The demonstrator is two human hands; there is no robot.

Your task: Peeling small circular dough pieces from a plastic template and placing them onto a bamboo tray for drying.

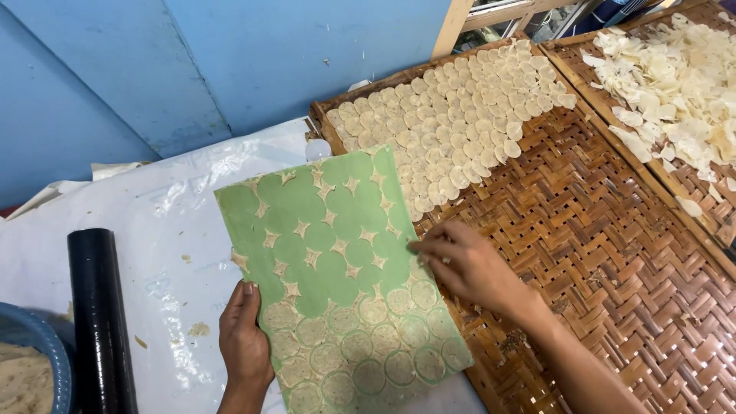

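green rectangular cutting mat (337, 253) with pale dough rounds, long axis running toward upper left, on white plastic sheet (153, 222) | left hand (244, 337) clamped on mat's near-left edge | right hand (468, 264), nearer woven bamboo tray (613, 253), fingertips pinched together on a round at mat's right edge

Two bare hands and forearms are showing, with no sleeves, gloves, rings, watch or bracelets covering them. The left hand (244, 341), coming in at the near left edge of the green board (337, 276), is showing short, plain, unpainted nails and a bare wrist. The right hand (468, 268), lying at the board's right edge, is showing a bare forearm running off toward the lower right, likewise with nothing worn on it.
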